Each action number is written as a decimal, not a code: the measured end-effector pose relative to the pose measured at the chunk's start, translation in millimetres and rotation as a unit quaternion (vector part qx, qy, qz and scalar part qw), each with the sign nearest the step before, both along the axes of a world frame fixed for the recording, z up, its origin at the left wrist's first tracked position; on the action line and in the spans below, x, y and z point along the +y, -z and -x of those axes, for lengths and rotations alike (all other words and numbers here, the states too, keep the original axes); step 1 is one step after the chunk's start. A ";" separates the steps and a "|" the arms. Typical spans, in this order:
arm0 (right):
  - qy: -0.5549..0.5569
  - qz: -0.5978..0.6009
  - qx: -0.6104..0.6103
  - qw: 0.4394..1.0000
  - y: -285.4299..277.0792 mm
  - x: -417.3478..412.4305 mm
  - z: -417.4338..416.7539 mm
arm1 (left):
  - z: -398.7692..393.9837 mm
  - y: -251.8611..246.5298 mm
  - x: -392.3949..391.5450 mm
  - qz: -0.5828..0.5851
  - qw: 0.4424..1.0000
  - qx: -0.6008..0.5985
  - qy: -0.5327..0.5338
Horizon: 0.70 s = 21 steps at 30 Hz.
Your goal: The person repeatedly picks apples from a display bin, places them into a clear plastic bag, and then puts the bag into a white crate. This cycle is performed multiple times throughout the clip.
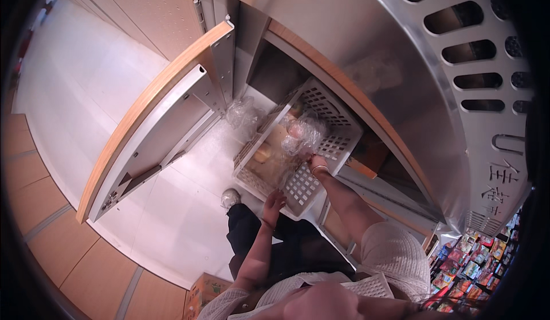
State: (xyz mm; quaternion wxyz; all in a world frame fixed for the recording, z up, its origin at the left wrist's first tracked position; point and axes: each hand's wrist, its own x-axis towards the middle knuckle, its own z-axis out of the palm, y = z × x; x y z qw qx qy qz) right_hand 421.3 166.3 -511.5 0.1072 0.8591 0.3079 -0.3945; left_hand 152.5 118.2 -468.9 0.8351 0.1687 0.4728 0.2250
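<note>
A white plastic basket (pixel 337 146) with a grid of holes stands in front of me, partly inside the opening of a low cabinet. Crumpled clear plastic bags (pixel 316 129) lie in it, along with some rounded, tan items (pixel 263 152) under the film that I cannot identify. My right hand (pixel 319 163), wearing a bangle, reaches into the basket and grips the bunched plastic; its fingertips are partly hidden. At the basket's near rim is my left hand (pixel 273 207), fingers slightly bent beside loose film. Whether it holds that film is unclear.
An open cabinet door (pixel 159 105) with a wooden edge stands to the left. Another crumpled clear bag (pixel 244 116) lies on the floor by its hinge. Above the basket is a steel counter (pixel 386 62). An orange carton (pixel 368 157) sits inside the cabinet; packaged goods (pixel 472 264) appear lower right.
</note>
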 end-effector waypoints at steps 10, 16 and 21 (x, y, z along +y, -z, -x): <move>0.231 -0.234 0.341 0.881 196.9 60.4 160.8 | -22.8 -63.2 47.1 -0.231 0.959 0.147 -0.078; 0.370 -0.150 0.273 0.876 102.8 80.0 193.2 | 19.3 -51.8 56.5 -0.222 0.942 0.241 -0.073; 0.388 -0.072 0.843 0.365 -23.0 -14.3 138.0 | 41.3 -7.0 38.0 -0.151 0.982 0.033 -0.113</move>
